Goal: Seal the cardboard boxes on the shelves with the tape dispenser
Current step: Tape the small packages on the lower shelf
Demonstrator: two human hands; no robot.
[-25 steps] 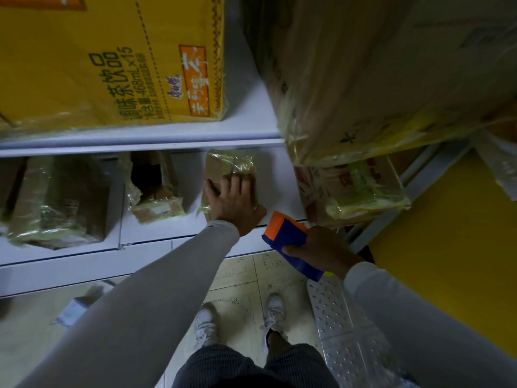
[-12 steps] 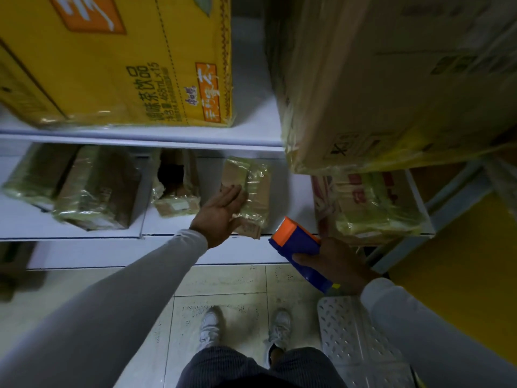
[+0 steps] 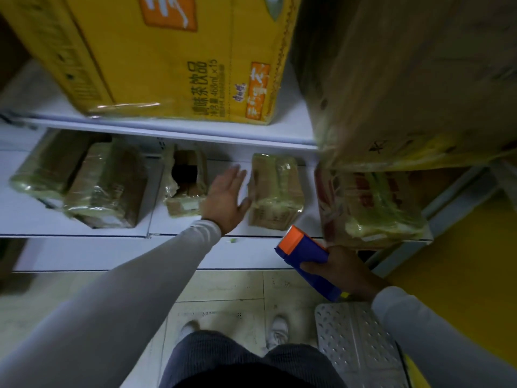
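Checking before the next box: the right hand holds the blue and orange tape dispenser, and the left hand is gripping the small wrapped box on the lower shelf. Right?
Not quite. The head view shows the left hand open with straight fingers, beside the small wrapped box on the lower shelf, not gripping it. The rest stands: the right hand holds the blue and orange tape dispenser.

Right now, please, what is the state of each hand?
Left hand: open, fingers straight, beside the small tape-wrapped brown cardboard box.
Right hand: holding the blue and orange plastic tape dispenser.
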